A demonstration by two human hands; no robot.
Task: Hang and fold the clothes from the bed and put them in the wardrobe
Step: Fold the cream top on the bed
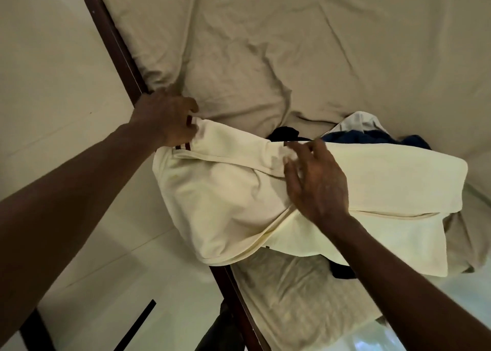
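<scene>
A cream shirt (239, 191) with dark red stripes on its trim lies partly folded over the bed's edge, on top of other clothes. My left hand (167, 118) grips its upper left corner by the striped trim. My right hand (316, 180) lies on the middle of the shirt, fingers spread and loosely bent, fingertips at a fold of the cloth. A blue garment (372, 138), a black one (285, 132) and a white one (361, 119) poke out behind the shirt.
The bed (292, 45) carries a wrinkled beige sheet and fills the upper right. Its dark wooden frame (117, 47) runs diagonally from top left to bottom centre. Pale tiled floor (53, 84) lies to the left. A patterned cloth (292, 284) sits under the shirt's near edge.
</scene>
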